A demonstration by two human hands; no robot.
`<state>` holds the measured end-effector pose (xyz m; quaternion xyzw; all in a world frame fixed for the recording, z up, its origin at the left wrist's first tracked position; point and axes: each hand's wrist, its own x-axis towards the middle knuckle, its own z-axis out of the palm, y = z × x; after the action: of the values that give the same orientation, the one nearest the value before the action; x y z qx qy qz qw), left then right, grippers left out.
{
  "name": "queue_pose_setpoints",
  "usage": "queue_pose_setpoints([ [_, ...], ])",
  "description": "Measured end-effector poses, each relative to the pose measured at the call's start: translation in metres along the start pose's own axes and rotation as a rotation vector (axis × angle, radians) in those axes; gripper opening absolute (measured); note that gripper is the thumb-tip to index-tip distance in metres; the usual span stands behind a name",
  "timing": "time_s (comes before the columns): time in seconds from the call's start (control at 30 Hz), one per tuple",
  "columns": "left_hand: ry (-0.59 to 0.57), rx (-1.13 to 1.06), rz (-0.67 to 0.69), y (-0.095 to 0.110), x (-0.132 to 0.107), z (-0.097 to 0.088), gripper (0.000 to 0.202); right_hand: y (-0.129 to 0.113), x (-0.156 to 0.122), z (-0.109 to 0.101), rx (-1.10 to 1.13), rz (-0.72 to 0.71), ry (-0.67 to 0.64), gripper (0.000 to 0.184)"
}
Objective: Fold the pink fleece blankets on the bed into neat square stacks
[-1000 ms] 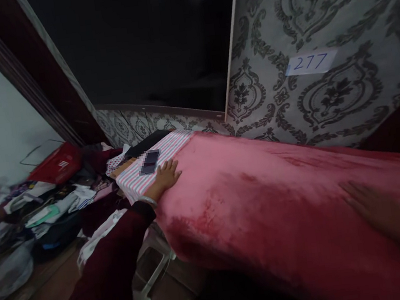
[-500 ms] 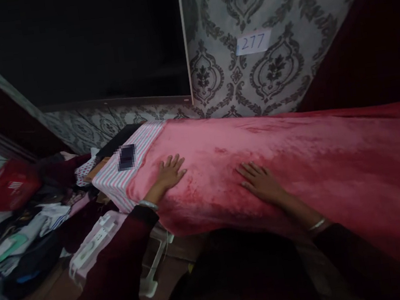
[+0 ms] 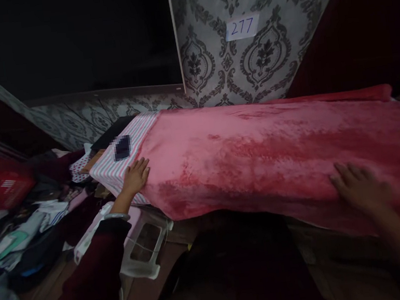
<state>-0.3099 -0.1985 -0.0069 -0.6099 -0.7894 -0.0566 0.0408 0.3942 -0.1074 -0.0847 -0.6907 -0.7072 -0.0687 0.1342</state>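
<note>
A pink plush blanket (image 3: 258,147) lies spread over a long table. My left hand (image 3: 135,176) rests flat with fingers apart at the blanket's left edge, where it meets a striped cloth (image 3: 127,151). My right hand (image 3: 359,186) lies flat on the blanket near its front right edge, fingers stretched out and a little blurred. Both arms wear dark red sleeves, and a bangle shows on the left wrist. A dark phone (image 3: 122,147) lies on the striped cloth just beyond my left hand.
A white plastic stool (image 3: 142,247) stands below the table's left end. Piled clothes (image 3: 29,219) and a red basket (image 3: 2,184) fill the floor at the left. Patterned wallpaper with a paper label "277" (image 3: 242,27) and a dark window are behind.
My left hand has slid left to the blanket's edge. My right hand has swept from the blanket's middle out to the right along the front edge.
</note>
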Motion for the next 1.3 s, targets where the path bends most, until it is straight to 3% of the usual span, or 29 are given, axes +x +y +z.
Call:
queue_pose_setpoints([
  [0.1,0.058,0.017,0.006,0.033,0.006,-0.01,0.056,-0.033,0.001,-0.012,0.031,0.146,-0.014,0.068],
  [0.27,0.03,-0.076,0.38,0.137,0.026,-0.012,0.059,-0.159,0.007,-0.024,0.117,-0.211,-0.115,0.055],
  [0.33,-0.026,-0.1,0.477,0.172,0.028,-0.007,0.061,-0.191,0.007,-0.023,0.118,-0.254,-0.167,0.054],
  [0.4,-0.082,-0.092,0.49,0.191,0.028,0.002,0.061,-0.203,0.005,-0.024,0.105,-0.263,-0.197,0.056],
  [0.6,-0.095,-0.032,0.429,0.194,0.035,0.02,0.061,-0.212,0.011,-0.045,0.174,-0.243,-0.325,0.06],
  [0.7,-0.104,-0.019,0.416,0.194,0.037,0.018,0.06,-0.229,0.028,-0.052,0.232,-0.289,-0.305,0.061],
  [0.77,-0.108,-0.008,0.41,0.196,0.037,0.016,0.06,-0.228,0.04,-0.051,0.243,-0.289,-0.288,0.061],
  [0.87,-0.111,0.012,0.413,0.196,0.037,0.015,0.06,-0.186,0.051,-0.046,0.193,-0.103,-0.241,0.06],
  [0.97,-0.092,0.032,0.427,0.195,0.039,0.018,0.06,-0.11,0.049,-0.043,0.074,0.177,-0.169,0.059],
  [1.03,-0.072,0.04,0.433,0.194,0.04,0.02,0.06,-0.065,0.045,-0.045,0.006,0.335,-0.186,0.061],
  [1.1,-0.057,0.038,0.436,0.194,0.041,0.023,0.06,-0.04,0.044,-0.049,-0.019,0.41,-0.247,0.064],
  [1.13,-0.049,0.032,0.439,0.194,0.041,0.023,0.06,-0.038,0.046,-0.051,-0.017,0.406,-0.276,0.065],
  [1.2,-0.039,0.014,0.443,0.194,0.041,0.024,0.06,-0.057,0.054,-0.052,0.001,0.327,-0.306,0.065],
  [1.3,-0.044,-0.011,0.443,0.195,0.041,0.023,0.061,-0.13,0.063,-0.047,0.052,0.083,-0.299,0.063],
])
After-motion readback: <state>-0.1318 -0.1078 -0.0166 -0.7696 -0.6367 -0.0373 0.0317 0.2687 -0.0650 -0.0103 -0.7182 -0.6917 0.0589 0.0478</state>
